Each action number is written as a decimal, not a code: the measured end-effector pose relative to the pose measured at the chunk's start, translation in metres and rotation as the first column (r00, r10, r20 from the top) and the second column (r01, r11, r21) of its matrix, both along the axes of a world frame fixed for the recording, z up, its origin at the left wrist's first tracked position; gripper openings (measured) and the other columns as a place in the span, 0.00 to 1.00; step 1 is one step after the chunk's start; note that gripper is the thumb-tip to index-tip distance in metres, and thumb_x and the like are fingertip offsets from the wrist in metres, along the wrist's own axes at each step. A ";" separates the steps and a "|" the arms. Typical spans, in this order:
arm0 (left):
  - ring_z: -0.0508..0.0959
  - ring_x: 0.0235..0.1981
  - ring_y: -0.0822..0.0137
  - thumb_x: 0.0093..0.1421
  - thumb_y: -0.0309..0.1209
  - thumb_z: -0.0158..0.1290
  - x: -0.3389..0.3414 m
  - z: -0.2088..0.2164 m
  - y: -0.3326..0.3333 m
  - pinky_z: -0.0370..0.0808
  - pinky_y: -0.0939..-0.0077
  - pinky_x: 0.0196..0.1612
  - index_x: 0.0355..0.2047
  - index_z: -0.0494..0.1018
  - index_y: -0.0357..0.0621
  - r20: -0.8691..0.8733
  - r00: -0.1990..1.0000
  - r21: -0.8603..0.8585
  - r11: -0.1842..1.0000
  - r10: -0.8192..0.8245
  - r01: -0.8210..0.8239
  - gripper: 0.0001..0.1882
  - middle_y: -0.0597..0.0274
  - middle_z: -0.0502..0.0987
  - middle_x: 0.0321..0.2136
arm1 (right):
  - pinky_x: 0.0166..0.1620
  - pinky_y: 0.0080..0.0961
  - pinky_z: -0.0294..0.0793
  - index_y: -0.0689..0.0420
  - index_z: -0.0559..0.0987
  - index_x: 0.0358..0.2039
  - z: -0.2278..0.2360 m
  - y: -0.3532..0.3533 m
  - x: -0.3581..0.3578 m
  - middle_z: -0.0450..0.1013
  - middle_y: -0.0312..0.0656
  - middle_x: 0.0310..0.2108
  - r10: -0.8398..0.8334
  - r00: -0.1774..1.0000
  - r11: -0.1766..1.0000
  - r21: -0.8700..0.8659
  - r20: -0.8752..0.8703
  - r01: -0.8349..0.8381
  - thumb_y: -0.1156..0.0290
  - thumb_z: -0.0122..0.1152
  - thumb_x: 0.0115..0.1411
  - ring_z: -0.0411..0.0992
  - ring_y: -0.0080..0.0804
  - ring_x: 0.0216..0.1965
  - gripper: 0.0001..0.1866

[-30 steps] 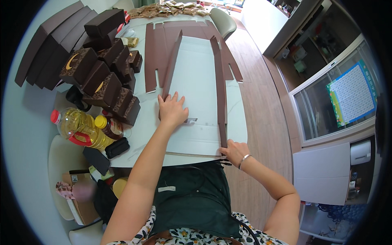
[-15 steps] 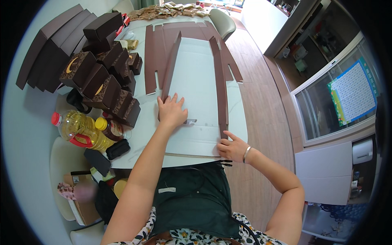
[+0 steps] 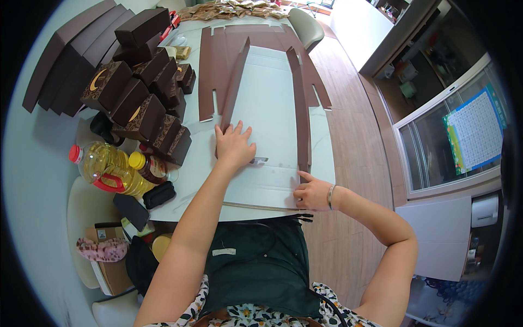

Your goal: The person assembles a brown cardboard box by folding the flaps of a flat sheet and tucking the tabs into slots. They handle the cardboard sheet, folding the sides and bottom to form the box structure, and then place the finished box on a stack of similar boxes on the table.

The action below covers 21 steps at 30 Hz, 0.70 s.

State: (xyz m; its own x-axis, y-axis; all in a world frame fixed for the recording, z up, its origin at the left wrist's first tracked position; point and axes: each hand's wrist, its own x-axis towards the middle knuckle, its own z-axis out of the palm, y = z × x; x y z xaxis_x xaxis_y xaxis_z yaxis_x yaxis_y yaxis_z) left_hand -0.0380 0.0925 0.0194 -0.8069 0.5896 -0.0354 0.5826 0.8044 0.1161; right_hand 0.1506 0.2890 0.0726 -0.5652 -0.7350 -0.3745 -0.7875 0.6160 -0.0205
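Note:
A long cardboard box blank [image 3: 269, 114], white inside and brown outside, lies on the table with both long side flaps standing up. My left hand [image 3: 235, 147] is open, its fingers spread over the white face beside the left flap. At the near right corner, my right hand [image 3: 315, 194], with a bracelet at its wrist, is closed on the end of the right flap; its index finger points up along it. A small grey strip [image 3: 260, 160] shows on the white face next to my left hand; whether it is a slot or a loose piece, I cannot tell.
Flat brown cardboard [image 3: 210, 65] lies beneath and beyond the blank. Dark patterned boxes [image 3: 144, 117] are stacked at the left. An oil bottle [image 3: 106, 169], a yellow-capped jar [image 3: 150, 168] and a black case [image 3: 159, 195] stand nearer. Small packets [image 3: 234, 10] cover the far end.
The whole view has shifted slightly, moving the scene a little right. Both hands keep their places on the cardboard box blank, and its flaps look unchanged.

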 end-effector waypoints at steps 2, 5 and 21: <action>0.60 0.66 0.56 0.60 0.47 0.43 0.000 0.001 0.000 0.38 0.40 0.67 0.61 0.66 0.58 0.015 1.000 0.005 1.000 0.004 -0.004 0.28 0.58 0.59 0.66 | 0.66 0.53 0.51 0.44 0.81 0.30 0.004 -0.001 -0.003 0.70 0.32 0.29 -0.002 0.999 1.000 0.010 0.036 0.002 0.68 0.58 0.54 0.74 0.27 0.39 0.04; 0.60 0.65 0.55 0.60 0.47 0.44 0.001 0.001 0.001 0.38 0.40 0.67 0.61 0.66 0.58 0.007 1.000 0.010 1.000 0.001 -0.002 0.28 0.58 0.59 0.66 | 0.64 0.50 0.55 0.45 0.79 0.31 -0.004 0.004 -0.006 0.70 0.32 0.30 -0.024 0.999 0.996 -0.089 0.049 0.028 0.66 0.60 0.54 0.75 0.29 0.40 0.04; 0.61 0.65 0.54 0.60 0.46 0.44 0.002 0.000 0.003 0.36 0.37 0.67 0.61 0.67 0.55 -0.016 1.000 0.008 1.000 -0.003 0.003 0.29 0.57 0.60 0.65 | 0.35 0.26 0.73 0.50 0.71 0.30 -0.038 0.004 -0.042 0.69 0.33 0.28 -0.156 0.911 0.954 -0.297 -0.382 0.039 0.60 0.64 0.48 0.72 0.28 0.31 0.13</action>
